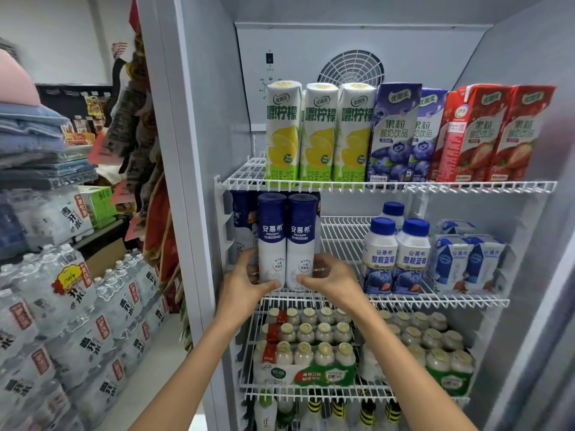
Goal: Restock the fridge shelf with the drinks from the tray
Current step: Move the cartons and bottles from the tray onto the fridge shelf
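Observation:
Two tall yogurt drink bottles, blue on top and white below, stand side by side at the front left of the middle wire shelf [404, 301]. My left hand [249, 281] grips the base of the left bottle [271, 237]. My right hand [326, 279] grips the base of the right bottle [302, 237]. More of the same bottles [244, 219] stand behind them on the left. No tray is in view.
Short blue-capped blueberry bottles [395, 253] and small cartons [466, 262] fill the shelf's right side, with bare wire between. Lemon, blueberry and strawberry cartons [395, 132] stand above. Packs of small bottles [311, 346] lie below. Wrapped water packs [62, 321] are stacked left of the fridge.

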